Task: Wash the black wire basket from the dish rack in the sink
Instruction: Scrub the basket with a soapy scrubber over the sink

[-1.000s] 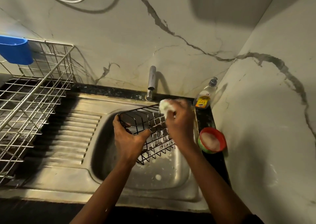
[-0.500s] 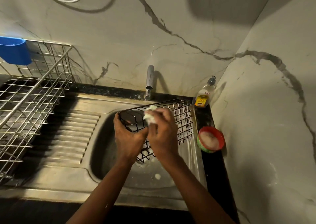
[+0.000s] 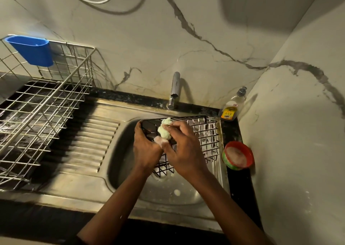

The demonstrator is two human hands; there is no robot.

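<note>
black wire basket (image 3: 204, 135) held tilted over the sink (image 3: 119, 151) basin, just below the tap (image 3: 175, 90) — left hand (image 3: 146, 148) curled round its left rim, right hand (image 3: 185, 149) gripping a soapy pale scrub pad (image 3: 164, 131) against that same corner; dish rack (image 3: 43, 114) well apart on the left
</note>
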